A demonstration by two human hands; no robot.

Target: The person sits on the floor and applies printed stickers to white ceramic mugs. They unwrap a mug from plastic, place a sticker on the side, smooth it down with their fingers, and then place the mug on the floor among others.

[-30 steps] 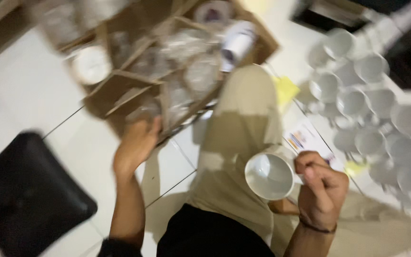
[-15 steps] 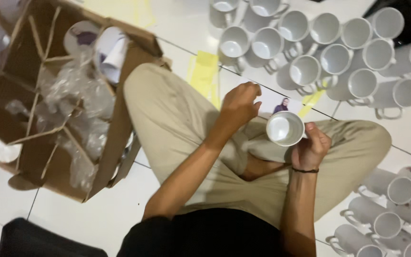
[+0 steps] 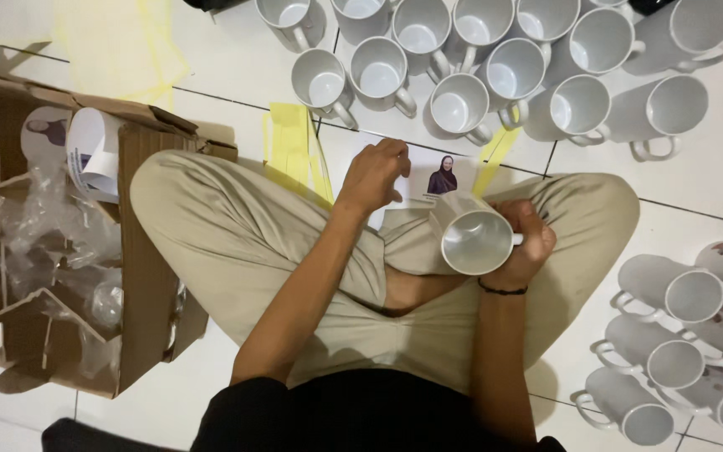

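I sit cross-legged on a white tiled floor in beige trousers. My right hand (image 3: 527, 243) grips a plain white mug (image 3: 470, 235) by its handle side, mouth tipped toward me, over my lap. My left hand (image 3: 374, 175) rests on a printed paper sheet (image 3: 437, 177) with a small portrait of a person, lying on the floor just beyond my knees. Its fingers curl over the sheet's left part.
Several white mugs (image 3: 462, 105) stand in rows on the floor ahead. More mugs (image 3: 671, 293) lie on their sides at my right. An open cardboard box (image 3: 140, 251) with dividers and plastic wrap sits at my left. Yellow paper strips (image 3: 294, 146) lie by the box.
My left hand came away from the cardboard box, crossed to the right and settled on the printed sheet. The mug stayed in my right hand, lowered slightly over my lap.
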